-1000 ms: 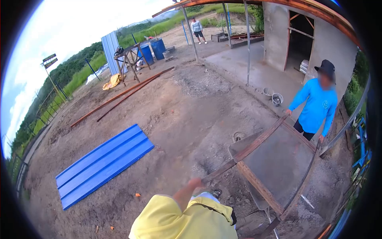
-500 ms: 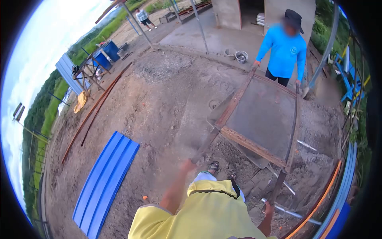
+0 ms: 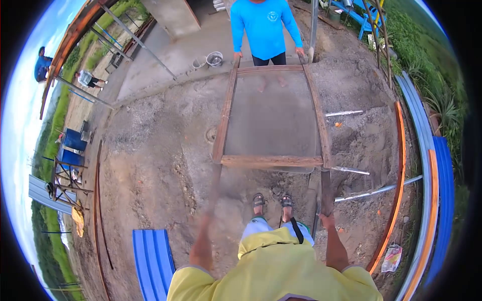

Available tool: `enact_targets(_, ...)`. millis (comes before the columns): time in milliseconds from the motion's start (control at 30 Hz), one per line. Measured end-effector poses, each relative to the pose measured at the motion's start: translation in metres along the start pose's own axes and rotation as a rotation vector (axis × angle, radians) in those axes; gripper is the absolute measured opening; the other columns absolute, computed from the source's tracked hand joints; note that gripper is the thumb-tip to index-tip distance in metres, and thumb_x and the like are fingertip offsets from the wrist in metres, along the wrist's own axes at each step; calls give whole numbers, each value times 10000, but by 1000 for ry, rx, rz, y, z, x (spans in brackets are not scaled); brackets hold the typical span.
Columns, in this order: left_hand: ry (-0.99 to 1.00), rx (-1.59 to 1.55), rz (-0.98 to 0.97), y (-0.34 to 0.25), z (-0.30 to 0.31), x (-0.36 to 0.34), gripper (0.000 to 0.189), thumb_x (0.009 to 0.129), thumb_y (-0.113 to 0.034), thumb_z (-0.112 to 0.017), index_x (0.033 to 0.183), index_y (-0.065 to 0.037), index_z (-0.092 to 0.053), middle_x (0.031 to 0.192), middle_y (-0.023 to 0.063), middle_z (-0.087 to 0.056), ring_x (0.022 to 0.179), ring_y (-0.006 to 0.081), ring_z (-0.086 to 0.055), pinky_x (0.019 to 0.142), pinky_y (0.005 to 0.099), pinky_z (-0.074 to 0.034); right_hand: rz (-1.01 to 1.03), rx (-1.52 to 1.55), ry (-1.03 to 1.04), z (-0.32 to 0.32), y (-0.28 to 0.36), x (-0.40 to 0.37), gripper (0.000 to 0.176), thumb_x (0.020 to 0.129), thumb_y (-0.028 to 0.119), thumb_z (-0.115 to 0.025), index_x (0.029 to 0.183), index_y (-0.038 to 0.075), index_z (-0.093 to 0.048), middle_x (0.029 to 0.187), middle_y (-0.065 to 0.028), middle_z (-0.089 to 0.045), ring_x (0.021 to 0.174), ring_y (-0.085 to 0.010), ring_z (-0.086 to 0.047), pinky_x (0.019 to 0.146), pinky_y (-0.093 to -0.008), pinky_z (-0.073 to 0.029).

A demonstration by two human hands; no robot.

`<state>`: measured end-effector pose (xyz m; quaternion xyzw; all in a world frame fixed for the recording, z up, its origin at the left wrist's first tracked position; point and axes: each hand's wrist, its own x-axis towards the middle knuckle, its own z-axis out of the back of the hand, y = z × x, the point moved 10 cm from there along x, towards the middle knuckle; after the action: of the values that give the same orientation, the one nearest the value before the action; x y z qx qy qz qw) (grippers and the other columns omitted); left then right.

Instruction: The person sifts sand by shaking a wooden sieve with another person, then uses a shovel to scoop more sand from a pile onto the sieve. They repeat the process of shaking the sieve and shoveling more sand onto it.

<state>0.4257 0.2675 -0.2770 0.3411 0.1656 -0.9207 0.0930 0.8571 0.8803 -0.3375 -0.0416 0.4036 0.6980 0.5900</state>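
Two rear handles of the mesh-bottomed wooden frame (image 3: pixel 271 120) sit in closed fingers, left hand (image 3: pixel 206 219) blurred, right hand (image 3: pixel 327 219) clear, while a co-worker (image 3: pixel 265 25) grips the far end, so its weight is shared above the dirt ground (image 3: pixel 160 165).

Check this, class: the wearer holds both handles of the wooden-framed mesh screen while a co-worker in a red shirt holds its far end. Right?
The head view shows the co-worker's long-sleeved shirt is blue, not red. The left hand and right hand hold the handles of the wooden-framed mesh screen.
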Motion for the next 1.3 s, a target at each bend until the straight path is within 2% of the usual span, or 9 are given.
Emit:
enact_targets(67,-13,66,198,26,27,9,602,645,-324,-794,1064,15,-528,785,161,-624,577,223,-606,498,387,-480,-30,-24,26,-19,-1,-14,771,628,376,-784,1192,-77,-519,1087,-240,-636,1012,-332,-628,829,-397,-498)
enact_targets(200,-131,102,-13,55,44,66,605,649,-335,-786,1080,11,-542,925,197,-653,779,285,-640,710,402,-511,9,75,20,-51,28,-45,751,641,336,-783,1191,-90,-502,1059,-223,-638,975,-297,-631,818,-377,-499)
enact_targets(300,-97,95,80,50,59,62,653,648,-322,-795,1133,15,-517,1017,216,-650,922,328,-639,813,413,-494,-91,152,108,-72,28,-62,806,636,372,-771,1225,-92,-477,1108,-272,-610,1067,-358,-589,893,-405,-468)
enact_targets(500,2,174,-39,129,3,165,851,626,-365,-830,1271,24,-435,1076,233,-641,1021,350,-631,838,415,-500,-276,-2,114,-147,-5,-58,777,621,307,-793,1204,-101,-479,1087,-245,-624,1016,-322,-618,840,-385,-494)
enact_targets(733,171,220,243,135,-36,204,795,627,-363,-842,1216,30,-482,1058,225,-647,965,314,-646,794,384,-511,-366,167,195,-222,-13,-45,720,644,211,-770,1216,-98,-461,1113,-235,-616,1021,-306,-621,838,-378,-493)
enact_targets(933,-31,172,118,173,-87,256,750,631,-157,-788,1240,29,-393,976,200,-619,916,322,-638,779,456,-509,-354,227,190,-257,-29,-14,631,663,190,-719,1219,-4,-490,956,-180,-647,828,-280,-653,711,-361,-504)
enact_targets(1033,29,250,338,158,-81,234,822,667,-245,-761,1326,6,-339,1162,262,-554,1118,380,-549,934,474,-442,-367,226,258,-269,-65,-18,635,686,193,-721,1236,-15,-480,1018,-175,-635,884,-263,-634,747,-352,-496)
enact_targets(1233,-432,297,434,78,-87,128,974,764,-379,-676,1484,-52,-107,1525,259,-113,1387,442,-182,1101,511,-257,-215,408,225,-254,-79,-19,574,829,331,-669,1264,1,-491,1103,-142,-608,1000,-220,-585,858,-342,-456)
enact_targets(1300,-359,364,174,79,-155,97,944,778,-344,-658,1484,-29,-116,1465,249,-267,1370,417,-234,1097,488,-269,-137,618,103,-204,-51,-9,566,889,393,-604,1292,15,-484,1086,-132,-610,989,-198,-580,856,-335,-449)
